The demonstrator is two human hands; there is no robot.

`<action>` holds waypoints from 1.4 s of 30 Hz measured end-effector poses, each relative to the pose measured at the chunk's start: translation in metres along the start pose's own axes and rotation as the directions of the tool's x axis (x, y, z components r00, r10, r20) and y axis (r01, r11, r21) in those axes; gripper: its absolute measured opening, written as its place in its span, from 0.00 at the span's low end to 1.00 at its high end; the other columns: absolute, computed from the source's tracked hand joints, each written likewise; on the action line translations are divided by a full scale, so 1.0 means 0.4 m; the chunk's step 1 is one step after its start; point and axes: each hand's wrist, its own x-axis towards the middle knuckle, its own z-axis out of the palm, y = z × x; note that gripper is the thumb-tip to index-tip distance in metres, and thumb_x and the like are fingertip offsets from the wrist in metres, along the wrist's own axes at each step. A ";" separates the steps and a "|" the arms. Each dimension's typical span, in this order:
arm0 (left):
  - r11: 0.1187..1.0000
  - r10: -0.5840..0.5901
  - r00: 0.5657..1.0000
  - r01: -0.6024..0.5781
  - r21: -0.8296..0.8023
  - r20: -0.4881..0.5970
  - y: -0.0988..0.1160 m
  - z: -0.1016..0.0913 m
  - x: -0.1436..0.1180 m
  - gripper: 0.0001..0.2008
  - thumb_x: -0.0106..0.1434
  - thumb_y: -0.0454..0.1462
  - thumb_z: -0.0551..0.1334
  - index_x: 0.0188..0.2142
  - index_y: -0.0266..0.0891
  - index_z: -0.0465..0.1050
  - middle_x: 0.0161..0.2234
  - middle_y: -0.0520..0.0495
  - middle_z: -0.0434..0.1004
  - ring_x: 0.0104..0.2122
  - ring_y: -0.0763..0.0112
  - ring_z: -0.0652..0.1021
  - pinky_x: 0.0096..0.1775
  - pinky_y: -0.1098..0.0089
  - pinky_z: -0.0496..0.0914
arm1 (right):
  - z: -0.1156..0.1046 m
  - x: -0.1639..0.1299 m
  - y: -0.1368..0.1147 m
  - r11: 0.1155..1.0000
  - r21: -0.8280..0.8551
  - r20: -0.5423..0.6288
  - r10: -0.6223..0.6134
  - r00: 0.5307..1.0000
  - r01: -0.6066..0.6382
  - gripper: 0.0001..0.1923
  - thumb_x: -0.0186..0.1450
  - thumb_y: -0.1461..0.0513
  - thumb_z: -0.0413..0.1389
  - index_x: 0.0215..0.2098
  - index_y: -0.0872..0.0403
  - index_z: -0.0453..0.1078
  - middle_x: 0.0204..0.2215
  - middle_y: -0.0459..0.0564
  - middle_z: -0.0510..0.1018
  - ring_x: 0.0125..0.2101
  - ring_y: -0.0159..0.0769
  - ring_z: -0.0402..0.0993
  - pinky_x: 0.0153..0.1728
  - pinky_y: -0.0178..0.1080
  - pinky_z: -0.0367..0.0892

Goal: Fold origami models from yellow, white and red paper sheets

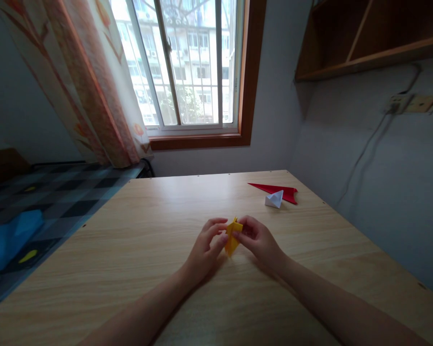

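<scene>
A small folded yellow paper piece (233, 238) is held upright just above the wooden table (147, 250), near its middle. My left hand (206, 250) pinches its left side with thumb and fingers. My right hand (259, 241) grips its right edge from the other side. Both forearms reach in from the bottom of the view. The lower tip of the paper points down toward the tabletop.
A red folded paper (279, 190) and a small white folded paper (274, 199) lie at the table's far right. A bed with a checked cover (57, 202) and a blue item (7, 240) stands left of the table. Window, curtain and wall shelf are behind.
</scene>
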 end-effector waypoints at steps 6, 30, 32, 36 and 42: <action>0.998 -0.068 0.997 0.068 0.017 -0.040 0.005 0.009 -0.004 0.10 0.66 0.42 0.59 0.41 0.38 0.74 0.37 0.45 0.77 0.37 0.66 0.77 0.40 0.67 0.71 | 0.006 -0.012 -0.020 0.978 -0.182 0.006 -0.097 0.995 0.096 0.09 0.63 0.59 0.60 0.40 0.52 0.73 0.36 0.48 0.78 0.35 0.35 0.73 0.37 0.39 0.70; 0.982 -0.183 0.980 0.180 -0.048 -0.078 0.003 0.002 -0.005 0.14 0.64 0.45 0.60 0.32 0.36 0.75 0.29 0.47 0.76 0.30 0.67 0.74 0.33 0.70 0.68 | 0.007 -0.015 -0.029 0.941 -0.303 0.005 -0.159 0.987 0.153 0.06 0.65 0.61 0.56 0.39 0.52 0.73 0.35 0.48 0.78 0.35 0.35 0.74 0.38 0.39 0.69; 0.984 -0.179 0.980 0.176 -0.034 -0.088 0.000 0.001 -0.006 0.14 0.64 0.45 0.60 0.33 0.36 0.75 0.29 0.47 0.76 0.29 0.68 0.73 0.32 0.70 0.67 | 0.004 -0.015 -0.032 0.934 -0.319 -0.002 -0.173 0.985 0.164 0.05 0.64 0.61 0.57 0.39 0.52 0.73 0.34 0.48 0.78 0.35 0.35 0.73 0.37 0.39 0.69; 0.981 -0.192 0.978 0.189 -0.046 -0.086 -0.001 0.000 -0.005 0.15 0.64 0.46 0.60 0.31 0.35 0.74 0.27 0.49 0.74 0.28 0.69 0.72 0.31 0.71 0.66 | 0.000 -0.013 -0.038 0.917 -0.355 -0.029 -0.206 0.978 0.182 0.05 0.64 0.59 0.58 0.38 0.52 0.72 0.34 0.48 0.77 0.34 0.36 0.72 0.37 0.39 0.68; 0.972 -0.216 0.973 0.206 -0.111 -0.080 0.001 0.001 -0.002 0.15 0.63 0.46 0.61 0.32 0.35 0.74 0.29 0.48 0.75 0.29 0.69 0.73 0.32 0.71 0.67 | -0.007 -0.004 -0.033 0.910 -0.380 -0.107 -0.220 0.970 0.165 0.04 0.64 0.61 0.57 0.38 0.51 0.70 0.32 0.47 0.74 0.32 0.35 0.71 0.35 0.39 0.68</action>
